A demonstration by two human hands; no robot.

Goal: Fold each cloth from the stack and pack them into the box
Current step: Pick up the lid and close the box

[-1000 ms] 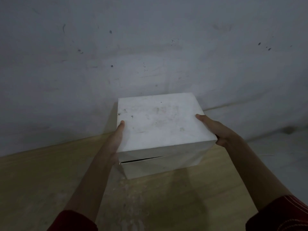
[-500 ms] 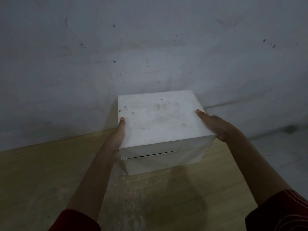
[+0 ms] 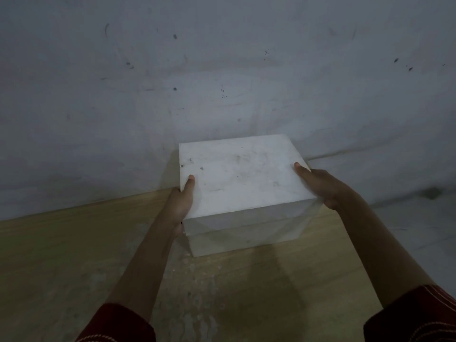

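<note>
Fingers of the left hand [image 3: 181, 206] and right hand [image 3: 323, 188] curl round the opposite side walls of the lid [image 3: 241, 178] and are largely hidden; each thumb lies on the lid's top near its edge. Both hands thus grasp the lid, which sits down over the white box [image 3: 244, 235] at frame centre, on a wooden surface [image 3: 74, 255] against a grey wall [image 3: 222, 70]. No cloth is in view. Expect thin card: light, moderately stiff, smooth and somewhat slippery, with walls liable to dent under a hard squeeze. Hold both sides at mid-length with even pressure. Lift squarely so the lid does not bind.
</note>
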